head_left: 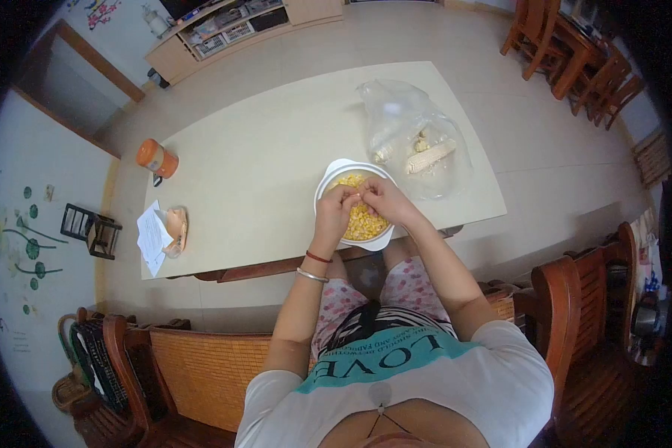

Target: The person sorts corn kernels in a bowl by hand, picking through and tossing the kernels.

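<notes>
A white bowl (331,171) with two side handles stands at the table's front edge, holding loose yellow corn kernels (364,226). Above the kernels, my left hand (334,207) and my right hand (387,200) meet with fingertips pinched together. A tiny pale bit shows between the fingertips, too small to name. To the right of the bowl lies a clear plastic bag (396,104) with a stripped corn cob (431,156) and other cob pieces on it or inside it; I cannot tell which.
The pale table (254,149) also carries an orange container (157,157), white papers (151,237) and a bagged item (176,230) at the left. Behind me is a wooden bench (201,366). Wooden chairs (536,37) stand at the far right.
</notes>
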A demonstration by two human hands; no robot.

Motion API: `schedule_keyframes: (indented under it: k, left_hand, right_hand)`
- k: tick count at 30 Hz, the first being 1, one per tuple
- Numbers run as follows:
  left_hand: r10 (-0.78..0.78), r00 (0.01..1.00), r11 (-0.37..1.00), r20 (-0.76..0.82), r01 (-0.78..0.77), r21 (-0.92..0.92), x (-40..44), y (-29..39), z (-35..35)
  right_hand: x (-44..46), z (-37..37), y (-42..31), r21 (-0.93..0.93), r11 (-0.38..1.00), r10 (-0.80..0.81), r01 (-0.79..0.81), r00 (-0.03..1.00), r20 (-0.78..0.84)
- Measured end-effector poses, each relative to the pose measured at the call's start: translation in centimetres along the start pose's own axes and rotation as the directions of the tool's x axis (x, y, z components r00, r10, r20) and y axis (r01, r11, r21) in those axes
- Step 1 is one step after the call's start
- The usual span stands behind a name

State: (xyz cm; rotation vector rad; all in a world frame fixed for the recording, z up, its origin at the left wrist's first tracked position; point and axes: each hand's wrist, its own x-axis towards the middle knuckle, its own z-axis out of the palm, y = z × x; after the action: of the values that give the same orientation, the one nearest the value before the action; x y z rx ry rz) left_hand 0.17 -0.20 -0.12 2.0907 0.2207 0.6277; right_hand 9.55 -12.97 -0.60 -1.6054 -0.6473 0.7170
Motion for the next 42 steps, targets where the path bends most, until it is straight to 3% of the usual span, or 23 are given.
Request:
schedule_keyframes:
  k: [4,7,10,19,25,34,37,40,42]
  left_hand:
    - [0.018,1.000,1.000,0.008,-0.018,0.013,0.0,-0.1,0.0]
    - [0.005,1.000,1.000,0.011,-0.005,0.018,0.0,0.2,-0.2]
    - [-0.076,0.997,0.991,0.010,0.077,-0.110,0.0,-0.4,0.1]
    - [-0.081,0.997,0.986,0.013,0.082,-0.146,0.0,-0.5,0.0]
    - [0.006,1.000,0.997,-0.023,-0.007,-0.078,-0.2,0.1,-0.1]
    - [-0.048,0.998,0.990,0.039,0.053,-0.131,0.0,0.3,-0.1]
    - [-0.148,0.986,0.918,0.076,0.166,-0.361,0.1,0.3,-0.2]
    - [-0.208,0.963,0.886,0.170,0.259,-0.385,0.7,-0.1,-1.0]
    - [-0.197,0.965,0.878,0.172,0.251,-0.407,0.8,-0.5,-1.0]
  right_hand:
    - [0.1,0.1,0.4,-0.063,0.998,-0.033,0.032,0.999,-0.009]
    - [0.0,0.1,0.2,-0.002,1.000,-0.029,0.029,1.000,-0.006]
    - [-0.2,0.0,-0.2,0.066,0.998,0.004,-0.005,1.000,0.017]
    - [0.1,-0.1,0.2,0.197,0.980,0.006,-0.009,1.000,0.017]
    - [0.0,-0.4,0.1,0.172,0.985,0.008,-0.020,0.998,0.068]
    - [0.0,-0.1,0.0,0.118,0.993,-0.003,-0.001,0.999,0.032]
    - [0.2,0.0,0.9,0.121,0.992,-0.036,0.041,0.998,-0.048]
    - [-0.3,-2.0,1.3,0.212,0.949,-0.175,0.235,0.948,-0.267]
    - [-0.3,-5.7,2.1,0.066,0.969,-0.191,0.239,0.888,-0.419]
